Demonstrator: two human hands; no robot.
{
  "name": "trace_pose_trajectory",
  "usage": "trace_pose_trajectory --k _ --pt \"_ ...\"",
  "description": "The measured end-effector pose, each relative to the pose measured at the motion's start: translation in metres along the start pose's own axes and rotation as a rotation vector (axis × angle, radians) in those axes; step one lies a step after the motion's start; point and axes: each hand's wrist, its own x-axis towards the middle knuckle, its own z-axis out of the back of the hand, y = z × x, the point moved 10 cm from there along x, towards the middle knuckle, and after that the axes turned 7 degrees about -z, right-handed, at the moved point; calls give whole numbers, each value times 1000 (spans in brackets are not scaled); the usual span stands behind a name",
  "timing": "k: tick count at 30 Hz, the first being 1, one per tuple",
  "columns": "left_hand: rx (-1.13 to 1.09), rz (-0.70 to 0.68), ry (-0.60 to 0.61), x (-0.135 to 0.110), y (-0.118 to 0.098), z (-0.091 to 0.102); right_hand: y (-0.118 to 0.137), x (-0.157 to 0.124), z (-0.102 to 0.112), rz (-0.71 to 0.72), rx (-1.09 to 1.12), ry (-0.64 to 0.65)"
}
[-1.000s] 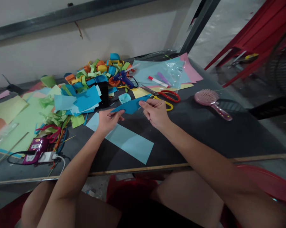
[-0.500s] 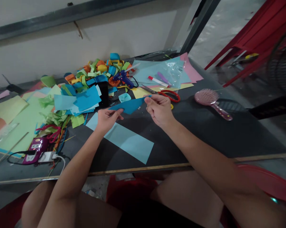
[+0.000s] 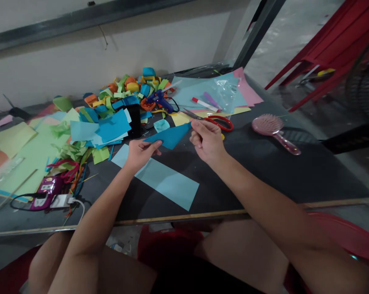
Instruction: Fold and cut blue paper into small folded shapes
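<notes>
A piece of blue paper (image 3: 171, 138) is stretched between my hands above the table. My left hand (image 3: 143, 152) pinches its left end between thumb and fingers. At the upper right corner, my right hand (image 3: 208, 138) is closed with thumb and forefinger on the paper's tip. Below lies a light blue paper strip (image 3: 168, 183), flat on the dark tabletop. Just behind the held paper sits a small pale blue folded paper piece (image 3: 161, 125). Scissors with red handles (image 3: 220, 121) lie right behind my right hand.
Behind are a heap of coloured paper pieces (image 3: 132, 87), a blue glue gun (image 3: 161, 100), a red-capped marker (image 3: 205, 104) and paper sheets (image 3: 248, 87). A pink hairbrush (image 3: 267, 124) lies at right. Blue sheets (image 3: 112, 130) and a purple device with cables (image 3: 48, 192) are at left.
The blue paper has tilted so more of its face shows, and both hands have shifted slightly to the right. My right hand's grip sits nearer the paper's tip.
</notes>
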Motion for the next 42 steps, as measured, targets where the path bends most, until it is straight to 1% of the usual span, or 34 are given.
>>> trace_pose_trajectory --k 4,9,13,15,17,19,21,23,25,28,29,31,32,33,34,35,36,37,38,39,40,41,42 --pt "11 15 9 1 1 1 0 0 8 -5 -44 -59" --pt "23 18 0 2 2 3 4 2 6 28 -43 -20" --pt "-44 -4 -35 2 1 3 2 3 7 13 -80 -34" --pt "-61 -46 -85 1 -3 6 0 3 4 -2 -90 -6" --pt "3 -112 -167 -1 -8 15 -5 3 -3 -34 -95 70" --pt "143 -240 -236 -5 -19 24 -12 4 -8 -103 -78 138" --pt "307 -401 -244 -10 -33 26 -24 3 -9 -221 -62 156" --pt "437 -519 -200 -15 -44 22 -36 -1 -11 -341 -72 162" --pt "514 -578 -130 -19 -50 16 -42 -8 -20 -399 -103 220" --pt "558 -638 37 -22 -57 1 -40 -19 -40 -360 -158 337" --pt "562 -671 102 -24 -60 -6 -39 -21 -44 -336 -183 354" --pt "560 -759 226 -29 -63 -19 -38 -22 -45 -289 -225 341" --pt "553 -806 262 -32 -64 -23 -38 -21 -43 -270 -242 319" --pt "542 -841 264 -32 -64 -24 -38 -19 -40 -252 -256 296" --pt "525 -861 232 -31 -63 -22 -38 -16 -37 -234 -272 273" --pt "499 -852 155 -27 -61 -15 -37 -15 -34 -217 -294 262" --pt "466 -815 42 -21 -58 -4 -36 -13 -33 -197 -324 263" --pt "422 -750 -69 -15 -54 8 -36 -13 -34 -183 -358 276" --pt "354 -643 -158 -9 -45 19 -35 -14 -36 -175 -389 299" --pt "257 -526 -201 -3 -34 26 -36 -16 -39 -174 -415 329" --pt "145 -411 -209 2 -23 28 -36 -18 -43 -181 -437 369" --pt "29 -309 -186 6 -14 27 -37 -21 -47 -190 -454 409" --pt "-70 -231 -140 8 -9 21 -38 -24 -50 -199 -466 446"
